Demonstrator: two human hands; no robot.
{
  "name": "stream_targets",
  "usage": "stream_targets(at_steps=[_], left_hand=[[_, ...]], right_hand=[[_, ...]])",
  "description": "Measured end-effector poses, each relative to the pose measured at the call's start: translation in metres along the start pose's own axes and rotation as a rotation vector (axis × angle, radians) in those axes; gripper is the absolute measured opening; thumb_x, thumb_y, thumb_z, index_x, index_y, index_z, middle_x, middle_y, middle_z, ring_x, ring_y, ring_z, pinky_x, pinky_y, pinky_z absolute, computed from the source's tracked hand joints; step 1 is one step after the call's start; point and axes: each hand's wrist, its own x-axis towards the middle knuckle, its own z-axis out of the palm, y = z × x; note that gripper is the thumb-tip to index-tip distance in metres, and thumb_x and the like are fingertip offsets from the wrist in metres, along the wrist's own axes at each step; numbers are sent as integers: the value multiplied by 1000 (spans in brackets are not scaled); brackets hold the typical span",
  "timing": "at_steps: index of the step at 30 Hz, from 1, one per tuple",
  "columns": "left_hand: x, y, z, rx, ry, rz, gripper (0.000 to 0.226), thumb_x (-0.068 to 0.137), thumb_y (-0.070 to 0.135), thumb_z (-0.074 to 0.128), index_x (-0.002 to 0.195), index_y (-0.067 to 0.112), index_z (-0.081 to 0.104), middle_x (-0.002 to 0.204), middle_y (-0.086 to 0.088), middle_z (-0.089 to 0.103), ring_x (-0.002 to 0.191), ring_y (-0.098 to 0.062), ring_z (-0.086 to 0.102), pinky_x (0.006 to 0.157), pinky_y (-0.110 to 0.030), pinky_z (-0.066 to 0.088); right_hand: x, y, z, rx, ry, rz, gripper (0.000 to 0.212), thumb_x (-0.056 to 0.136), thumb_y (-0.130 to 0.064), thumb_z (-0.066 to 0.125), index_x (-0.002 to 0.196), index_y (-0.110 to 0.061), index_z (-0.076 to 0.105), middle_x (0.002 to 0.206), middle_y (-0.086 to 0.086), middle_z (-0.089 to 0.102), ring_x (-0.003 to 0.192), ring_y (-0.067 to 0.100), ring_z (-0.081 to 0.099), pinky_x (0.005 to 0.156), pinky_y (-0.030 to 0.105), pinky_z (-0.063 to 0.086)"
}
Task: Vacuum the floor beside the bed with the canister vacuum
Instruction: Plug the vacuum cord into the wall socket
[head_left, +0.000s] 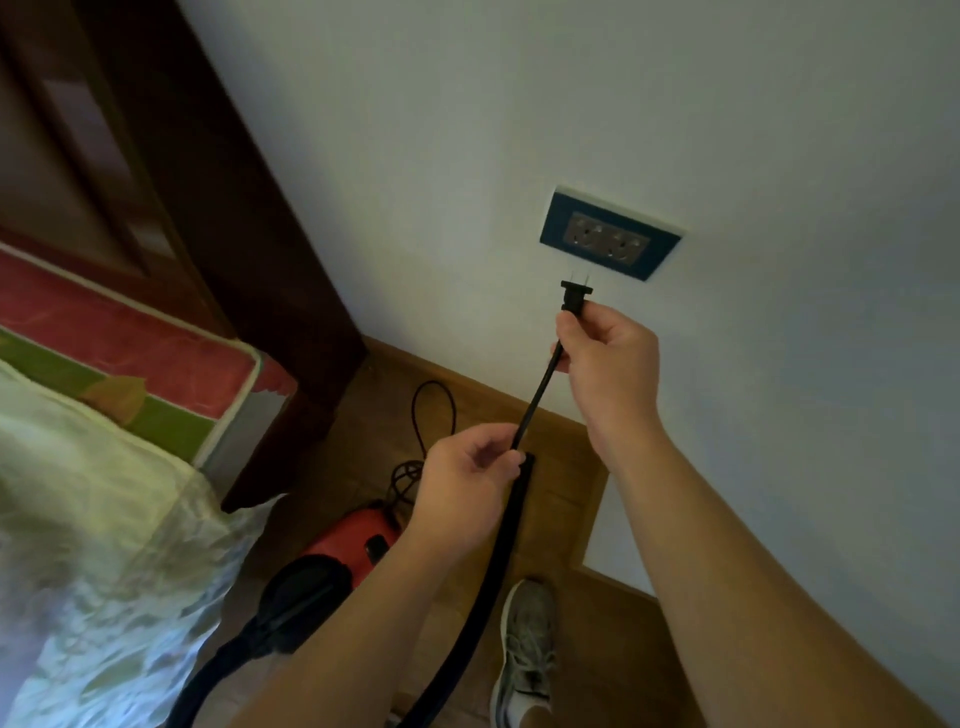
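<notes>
My right hand (605, 358) pinches the black plug (574, 297), prongs pointing up at the wall socket (610, 235) a short way above it, not touching. The black power cord (535, 397) runs down from the plug into my left hand (467, 480), which grips it together with the black vacuum wand (498, 561). The red and black canister vacuum (345, 548) sits on the wooden floor (566, 499) below my left forearm, partly hidden by it. Loose loops of cord (431, 410) lie on the floor behind the canister.
The bed (104, 493) with a pale cover and red-green mattress fills the left side. A dark wooden headboard (223, 208) stands against the white wall (519, 104). My grey shoe (527, 644) stands on the floor near the wall corner.
</notes>
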Motion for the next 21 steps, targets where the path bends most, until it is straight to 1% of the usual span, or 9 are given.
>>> stream_targets(at_steps=[3,5,8,10,13,15,17,19,21], left_hand=[[8,8,9,-10,-11,-2,27,97,4,64,119,17,71,86,10,72,75,3,67,68,-16,52],[14,13,14,-29,-26,3,27,97,4,64,117,20,71,85,9,73,78,-1,69,76,-21,56],[22,18,19,-72,-45,-6,29,96,3,64,122,14,70,88,5,74,83,-9,70,89,-34,59],[27,21,22,-70,-48,-3,30,96,4,65,125,13,68,91,3,75,84,-9,71,89,-33,59],[31,26,25,-112,-48,-12,31,96,1,64,126,8,68,93,-2,74,83,-12,70,89,-35,59],[32,26,26,-106,-50,-12,31,96,0,64,125,7,68,93,-4,74,82,-14,70,89,-38,60],[32,26,27,-101,-58,-8,31,96,1,64,126,7,68,93,-4,74,81,-13,70,88,-35,59],[32,28,27,-109,-59,-2,31,96,1,64,126,8,68,93,-5,74,80,-11,69,86,-32,59],[31,30,27,-129,-53,2,30,96,0,64,124,9,68,93,-5,74,80,-12,69,86,-31,59]], right_hand=[[11,-1,-4,24,56,19,25,98,-21,62,121,-17,71,96,-12,71,91,10,68,86,37,60],[18,-2,-5,30,80,26,23,98,-20,61,119,-18,71,92,-11,70,89,11,67,87,38,59],[26,-4,-8,67,100,41,17,99,-20,59,109,-23,72,86,-7,69,81,12,65,82,35,60],[30,-7,-10,79,102,41,15,100,-19,58,100,-28,70,82,-7,67,77,9,62,78,30,59],[36,-11,-11,86,104,50,15,100,-19,57,102,-24,71,78,-8,65,72,6,59,71,25,56],[37,-10,-12,93,103,53,15,100,-18,57,98,-26,71,77,-8,64,71,6,59,72,26,56],[37,-9,-13,102,102,54,20,100,-19,57,89,-31,67,77,-8,64,72,7,60,76,29,57],[38,-9,-14,110,94,59,19,100,-19,57,89,-31,67,78,-8,64,74,7,60,77,30,57],[39,-12,-14,134,86,76,17,100,-18,58,91,-28,68,77,-7,64,73,7,59,76,28,56]])
